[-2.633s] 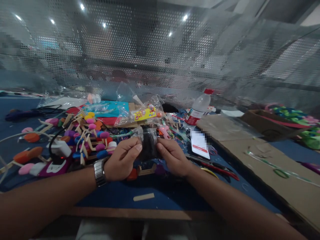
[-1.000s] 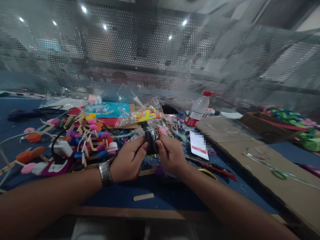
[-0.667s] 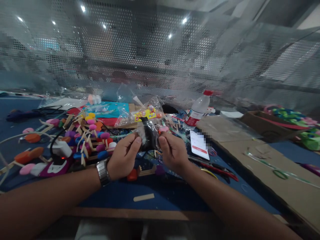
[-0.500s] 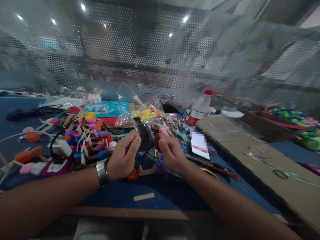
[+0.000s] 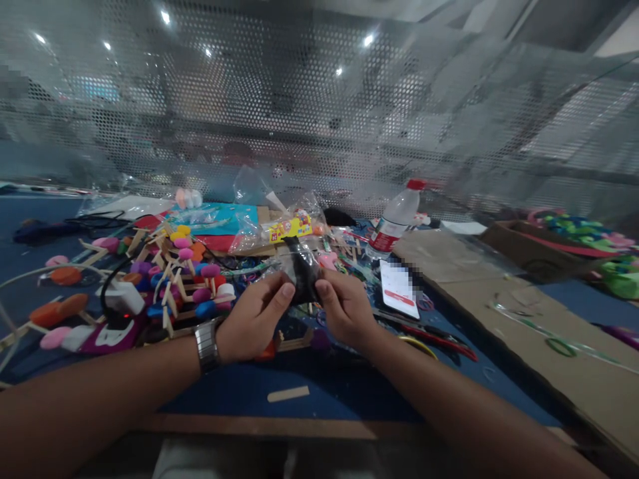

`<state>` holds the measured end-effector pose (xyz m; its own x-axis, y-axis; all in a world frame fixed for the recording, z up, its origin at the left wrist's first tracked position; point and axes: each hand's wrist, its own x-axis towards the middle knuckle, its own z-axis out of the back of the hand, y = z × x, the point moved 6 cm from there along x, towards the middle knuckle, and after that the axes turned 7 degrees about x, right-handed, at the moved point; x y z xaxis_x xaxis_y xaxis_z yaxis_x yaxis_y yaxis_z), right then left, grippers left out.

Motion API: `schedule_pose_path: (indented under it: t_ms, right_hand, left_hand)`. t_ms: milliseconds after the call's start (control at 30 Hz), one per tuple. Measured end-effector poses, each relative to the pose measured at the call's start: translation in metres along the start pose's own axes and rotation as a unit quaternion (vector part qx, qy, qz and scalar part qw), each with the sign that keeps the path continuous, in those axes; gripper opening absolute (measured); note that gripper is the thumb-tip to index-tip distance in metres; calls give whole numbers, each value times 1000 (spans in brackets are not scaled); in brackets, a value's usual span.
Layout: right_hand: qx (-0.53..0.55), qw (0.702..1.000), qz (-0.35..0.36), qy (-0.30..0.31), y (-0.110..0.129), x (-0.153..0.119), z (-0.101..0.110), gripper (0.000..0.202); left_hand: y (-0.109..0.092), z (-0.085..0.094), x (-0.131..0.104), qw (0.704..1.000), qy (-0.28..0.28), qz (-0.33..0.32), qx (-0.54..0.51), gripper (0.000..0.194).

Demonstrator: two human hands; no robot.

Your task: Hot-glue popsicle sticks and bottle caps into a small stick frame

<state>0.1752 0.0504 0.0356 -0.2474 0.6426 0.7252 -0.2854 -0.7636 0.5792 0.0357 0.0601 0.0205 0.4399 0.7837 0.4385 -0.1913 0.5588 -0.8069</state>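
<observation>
A small clear bag with something black inside (image 5: pixel 303 269) is held up over the middle of the cluttered table. My left hand (image 5: pixel 254 316), with a metal watch on its wrist, pinches the bag's left side between thumb and fingers. At the bag's right side my right hand (image 5: pixel 347 309) is closed, thumb against fingers, touching the black part. Behind the bag lies a yellow printed packet label (image 5: pixel 291 229) in clear wrapping. A single wooden stick (image 5: pixel 288 394) rests below the hands near the table's front edge.
Colourful clay-tipped wooden sticks (image 5: pixel 182 273) and a white plug (image 5: pixel 122 298) are on the left. To the right are a bottle (image 5: pixel 394 223), a phone (image 5: pixel 398 289), red-handled pliers (image 5: pixel 444 338) and a cardboard sheet (image 5: pixel 509 319). A mesh screen (image 5: pixel 299 100) stands behind.
The black-filled bag has moved slightly right, and my left hand has shifted right with it. My hands are closer together, and my right hand now meets the bag's right side.
</observation>
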Motion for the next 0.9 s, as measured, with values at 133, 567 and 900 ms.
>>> schedule_pose_path:
  t_ms: [133,567,900]
  right_hand:
    - [-22,999,32,-8,5,-1,0,46]
    - [-61,993,95,-26,13,6,-4,46]
    - [-123,987,96,-48,7,7,8,43]
  left_hand:
    - [0,2,0,1000,-5,1,10,39]
    - [-13,-4,6,998,-14,-50,20,45]
    - [-1,11,8,995,-87,-2,55,33]
